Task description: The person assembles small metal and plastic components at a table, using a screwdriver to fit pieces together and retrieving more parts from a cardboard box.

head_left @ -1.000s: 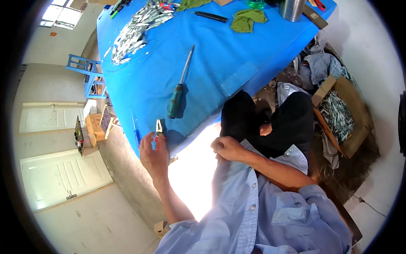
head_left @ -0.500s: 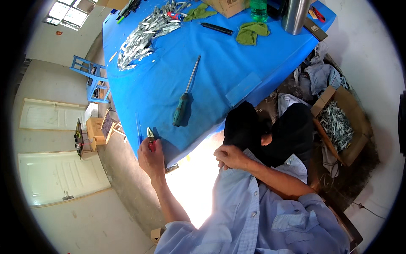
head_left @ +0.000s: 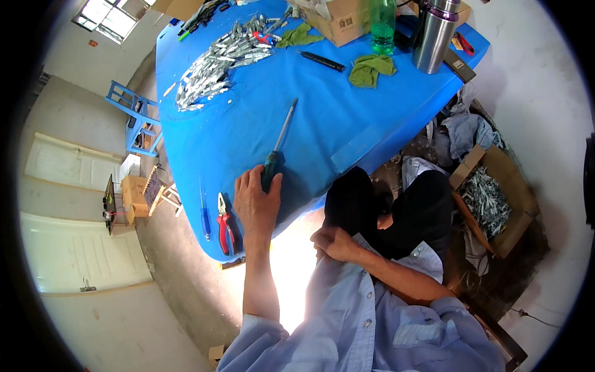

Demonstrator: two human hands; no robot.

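Note:
My left hand [head_left: 256, 201] is at the dark green handle of a long screwdriver [head_left: 271, 162], thumb on one side and fingers on the other; the shaft points away across the blue-covered table. Left of that hand lie red-handled pliers [head_left: 224, 228], jaws pointing away, and a thin blue-handled screwdriver [head_left: 205, 222]. Curled closed, my right hand [head_left: 336, 244] rests by my lap, below the table edge; whatever its fingers may hold is hidden.
A heap of small metal parts [head_left: 214, 71] covers the far left of the table [head_left: 322, 130]. Behind are a black pen-like tool [head_left: 321, 61], green cloths [head_left: 370, 70], a green bottle [head_left: 382, 31] and a steel flask [head_left: 432, 43]. A carton of metal pieces [head_left: 517, 214] stands at right.
My left hand has let go of the red-handled pliers, now lying on the table, and moved right to the green screwdriver's handle. The right hand stays curled by my lap.

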